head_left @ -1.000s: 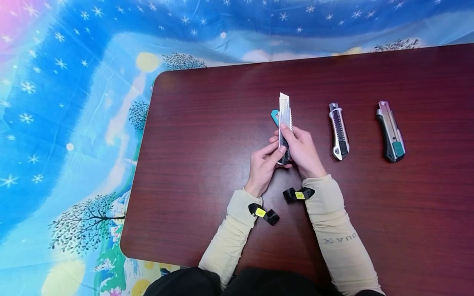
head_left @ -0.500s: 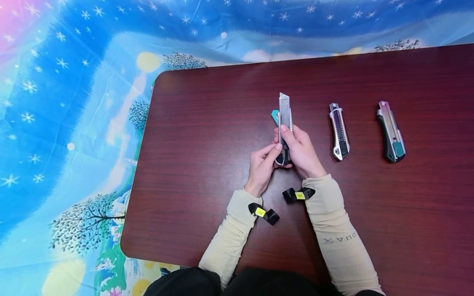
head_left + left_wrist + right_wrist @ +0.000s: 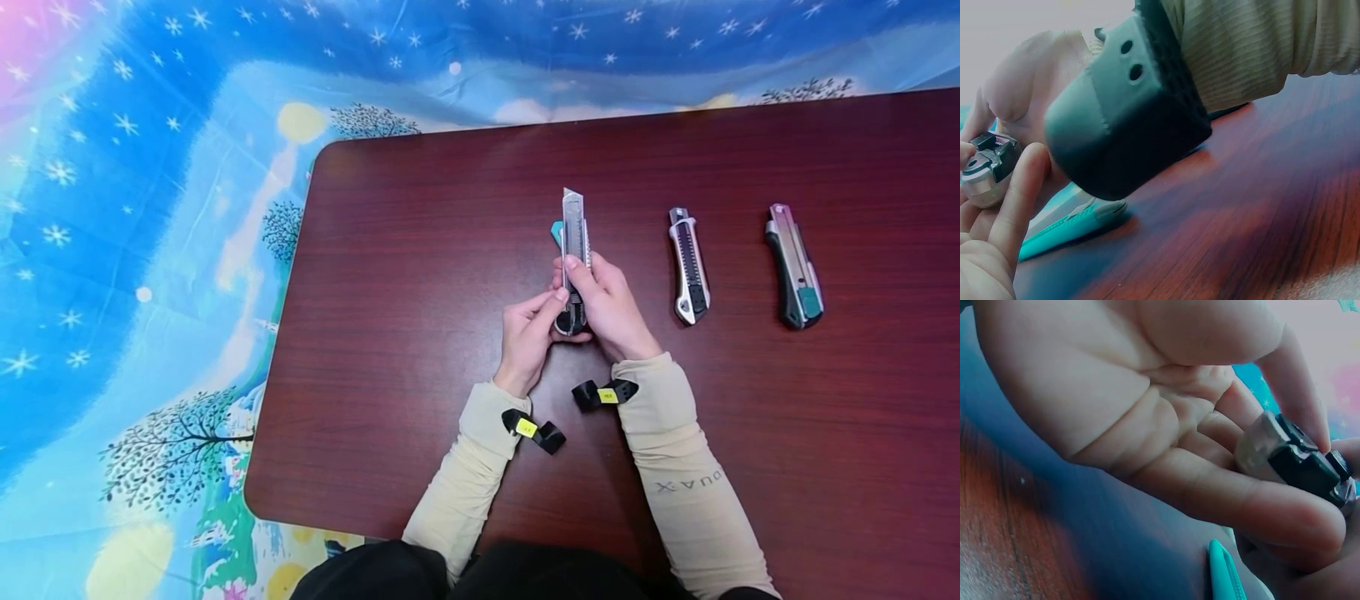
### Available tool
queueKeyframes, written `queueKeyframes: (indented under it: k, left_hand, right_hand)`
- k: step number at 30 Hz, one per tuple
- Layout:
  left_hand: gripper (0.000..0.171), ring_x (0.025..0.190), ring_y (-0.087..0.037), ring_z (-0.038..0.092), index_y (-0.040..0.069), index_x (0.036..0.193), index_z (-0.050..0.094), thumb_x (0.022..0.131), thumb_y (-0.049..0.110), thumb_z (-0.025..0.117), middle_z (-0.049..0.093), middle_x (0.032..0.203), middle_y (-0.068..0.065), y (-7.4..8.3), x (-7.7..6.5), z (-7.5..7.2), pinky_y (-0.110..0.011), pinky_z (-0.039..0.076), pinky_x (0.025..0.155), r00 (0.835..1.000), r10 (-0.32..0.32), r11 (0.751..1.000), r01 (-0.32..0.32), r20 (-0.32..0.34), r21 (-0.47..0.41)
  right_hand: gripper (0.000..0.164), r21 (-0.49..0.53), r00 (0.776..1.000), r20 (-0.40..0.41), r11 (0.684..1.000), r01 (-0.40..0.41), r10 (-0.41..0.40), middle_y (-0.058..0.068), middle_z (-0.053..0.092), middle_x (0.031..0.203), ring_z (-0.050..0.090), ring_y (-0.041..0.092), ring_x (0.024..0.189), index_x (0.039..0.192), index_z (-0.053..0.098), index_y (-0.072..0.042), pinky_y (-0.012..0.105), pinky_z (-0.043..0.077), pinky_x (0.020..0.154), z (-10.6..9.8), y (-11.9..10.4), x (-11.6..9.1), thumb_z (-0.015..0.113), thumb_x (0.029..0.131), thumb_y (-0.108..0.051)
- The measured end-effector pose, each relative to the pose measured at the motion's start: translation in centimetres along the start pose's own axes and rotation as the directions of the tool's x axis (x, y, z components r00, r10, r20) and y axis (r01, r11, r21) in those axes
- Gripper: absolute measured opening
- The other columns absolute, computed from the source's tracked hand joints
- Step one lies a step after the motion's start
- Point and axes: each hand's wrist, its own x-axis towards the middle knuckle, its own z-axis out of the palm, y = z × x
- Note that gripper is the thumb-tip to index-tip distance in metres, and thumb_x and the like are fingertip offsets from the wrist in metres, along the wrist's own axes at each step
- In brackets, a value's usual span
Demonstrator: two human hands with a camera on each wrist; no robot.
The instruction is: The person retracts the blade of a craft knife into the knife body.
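A silver and black snap-off utility knife (image 3: pixel 573 229) is held in both hands, its slanted tip pointing away from me in the head view. My right hand (image 3: pixel 613 307) grips its middle, thumb on the top face. Lower down, the left hand (image 3: pixel 523 335) pinches the left side, thumb beside the black end. Both wrist views show that rounded black end, the left one with the knife (image 3: pixel 984 189) at the image's edge, the right one with the knife (image 3: pixel 1307 472) between fingers. A teal cutter (image 3: pixel 557 232) lies beneath on the table, mostly hidden by knife and hands.
To the right, a white and black utility knife (image 3: pixel 687 267) lies on the dark red-brown table (image 3: pixel 405 333). Farther right is a black and silver one with a green slider (image 3: pixel 808 302). A blue snowflake-patterned cloth (image 3: pixel 180 208) hangs behind the table's left and far edges.
My left thumb has slid up and left, off the face of the held knife to its left side, uncovering more of the black end. The knife has shifted slightly left.
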Motion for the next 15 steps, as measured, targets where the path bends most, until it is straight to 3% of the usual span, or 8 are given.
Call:
queueKeyframes:
  k: [15]
  left_hand:
    - [0.04,0.061,-0.033,0.066,-0.007,0.104,0.063,0.089,0.029,0.054,0.066,0.085,-0.022,-0.16,0.03,0.11,-0.05,0.055,0.055,0.999,0.03,0.998,-0.029,-0.011,0.05]
  right_hand:
    - [0.029,0.003,1.0,0.014,1.0,0.001,-0.001,0.004,0.056,0.082,0.053,0.011,0.074,0.107,0.054,0.001,0.02,0.046,0.07,0.02,-0.02,-0.11,0.048,0.093,-0.024]
